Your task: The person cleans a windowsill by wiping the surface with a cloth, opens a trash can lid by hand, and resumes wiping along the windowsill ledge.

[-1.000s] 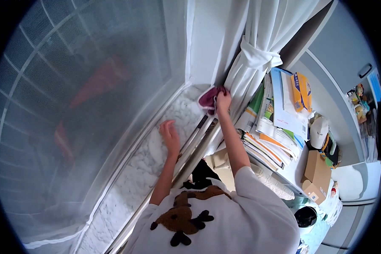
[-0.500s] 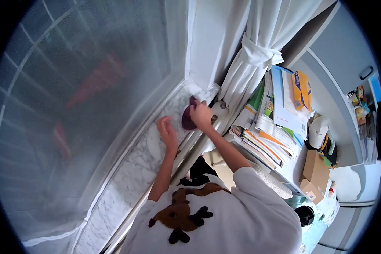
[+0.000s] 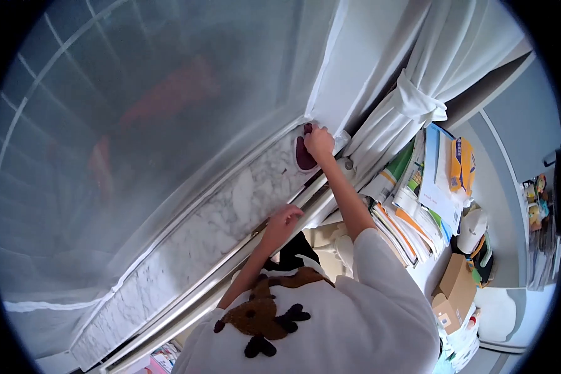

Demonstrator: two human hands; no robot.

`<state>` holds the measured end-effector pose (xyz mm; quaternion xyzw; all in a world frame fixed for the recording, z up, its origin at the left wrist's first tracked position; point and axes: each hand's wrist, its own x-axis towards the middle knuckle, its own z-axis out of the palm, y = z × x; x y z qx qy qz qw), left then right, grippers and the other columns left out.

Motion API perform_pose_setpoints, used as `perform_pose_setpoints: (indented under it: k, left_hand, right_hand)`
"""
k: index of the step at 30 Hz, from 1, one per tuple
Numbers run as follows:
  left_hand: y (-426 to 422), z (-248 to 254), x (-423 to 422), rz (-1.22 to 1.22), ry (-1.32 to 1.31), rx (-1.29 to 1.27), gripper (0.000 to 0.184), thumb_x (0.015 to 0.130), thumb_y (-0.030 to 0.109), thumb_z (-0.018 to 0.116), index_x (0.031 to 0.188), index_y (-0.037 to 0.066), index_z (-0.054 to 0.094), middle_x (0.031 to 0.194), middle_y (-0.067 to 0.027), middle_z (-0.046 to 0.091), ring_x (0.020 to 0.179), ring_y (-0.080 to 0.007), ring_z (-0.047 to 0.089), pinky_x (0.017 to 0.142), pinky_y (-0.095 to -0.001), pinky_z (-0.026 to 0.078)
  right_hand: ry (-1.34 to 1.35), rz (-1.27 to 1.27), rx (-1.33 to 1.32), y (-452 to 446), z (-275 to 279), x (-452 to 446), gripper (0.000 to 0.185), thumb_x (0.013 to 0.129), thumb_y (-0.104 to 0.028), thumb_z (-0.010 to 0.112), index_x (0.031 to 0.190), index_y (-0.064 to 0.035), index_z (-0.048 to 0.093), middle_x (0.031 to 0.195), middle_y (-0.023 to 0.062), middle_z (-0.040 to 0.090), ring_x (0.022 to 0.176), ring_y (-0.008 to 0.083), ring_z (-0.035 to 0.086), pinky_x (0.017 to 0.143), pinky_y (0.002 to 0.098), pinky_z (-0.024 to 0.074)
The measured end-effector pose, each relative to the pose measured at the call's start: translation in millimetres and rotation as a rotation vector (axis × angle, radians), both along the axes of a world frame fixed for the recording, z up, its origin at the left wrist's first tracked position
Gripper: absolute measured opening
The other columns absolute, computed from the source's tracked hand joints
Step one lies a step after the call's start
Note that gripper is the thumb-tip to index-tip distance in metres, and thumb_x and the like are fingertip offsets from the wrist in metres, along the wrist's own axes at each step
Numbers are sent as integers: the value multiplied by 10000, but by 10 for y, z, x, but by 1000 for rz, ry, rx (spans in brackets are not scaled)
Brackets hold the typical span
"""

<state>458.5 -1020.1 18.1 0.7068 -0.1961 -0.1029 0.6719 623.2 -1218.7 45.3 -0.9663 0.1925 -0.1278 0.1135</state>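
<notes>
A dark purple cloth (image 3: 305,156) lies pressed on the far end of the white marble sill (image 3: 230,202), near the window corner. My right hand (image 3: 320,143) grips the cloth with bent fingers. Lower down, my left hand (image 3: 283,224) hovers over or rests by the sill's inner edge and the pale rails; whether it touches them is unclear. Its fingers are loosely bent and apart, holding nothing.
A sheer curtain (image 3: 168,143) covers the window at left. A tied white curtain (image 3: 411,100) hangs beyond my right hand. On the right are stacked papers (image 3: 402,230), an orange packet (image 3: 462,165), a white cap (image 3: 472,229) and a cardboard box (image 3: 455,293).
My right hand has moved the cloth from the curtain side onto the sill, then up toward the window corner. My left hand has shifted toward the rails. The view has turned.
</notes>
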Motion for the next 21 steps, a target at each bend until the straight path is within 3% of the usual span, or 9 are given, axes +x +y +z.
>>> perform_pose_setpoints:
  k: [3,6,8,9,11,14,18,20,21]
  left_hand:
    - [37,-525,-81,-219,6,105,199,821,16,469,972,26,598,953,-101,593,894,-223,569,791,-284,437]
    - [215,-1001,-80,-445,592,-51,298,877,85,445,1149,-14,517,1119,-127,568,1037,-247,543,897,-323,426]
    - [368,-1077,-79,-460,857,-641,412,934,152,361,1277,-77,357,1286,-182,450,1177,-288,450,1025,-372,348]
    - [408,-1020,-67,-455,855,-644,412,934,152,361,1277,-77,357,1286,-182,450,1177,-288,450,1025,-372,348]
    - [450,-874,11,-50,1364,-1226,451,956,157,288,1331,-87,236,1368,-223,327,1262,-320,343,1093,-395,258]
    - [418,-956,138,-120,1530,-1626,476,960,186,272,1334,-100,206,1389,-214,291,1275,-341,308,1102,-409,238]
    - [331,-927,152,-9,1590,-1472,506,955,258,313,1352,-44,227,1397,-177,296,1281,-310,309,1098,-411,241]
    - [300,-908,120,68,1139,-1111,506,945,320,339,1360,38,269,1391,-120,326,1271,-261,334,1085,-419,258]
    - [333,-926,131,36,1251,-1244,462,941,335,346,1341,103,334,1356,-75,386,1236,-225,386,1059,-416,298]
  right_hand:
    - [-42,109,-68,67,-80,76,268,751,-225,556,930,-31,604,918,191,577,736,348,625,643,431,515]
    - [-82,183,-35,184,-69,-12,254,738,-236,566,918,-62,611,906,171,577,713,340,619,630,432,510]
    - [-59,230,-15,226,-57,-73,276,734,-246,571,958,-93,619,914,161,575,714,337,618,632,431,508]
    - [-37,272,5,252,-62,-101,304,730,-256,577,998,-123,627,921,152,574,715,334,616,634,429,507]
    - [-91,336,39,322,-104,-185,294,729,-251,578,991,-129,633,909,146,572,709,335,612,631,429,505]
    - [-130,399,149,546,-85,-432,253,720,-254,568,923,-124,647,843,164,569,689,336,602,613,435,497]
    - [-197,428,234,993,-100,-849,242,711,-239,584,916,-130,651,846,148,556,683,339,594,616,433,496]
    - [-133,465,316,1176,-62,-1056,280,722,-207,576,989,-147,638,905,133,551,731,341,594,643,422,495]
    - [-123,486,337,1249,-40,-1147,290,722,-210,577,998,-147,637,900,137,548,735,340,593,649,420,496]
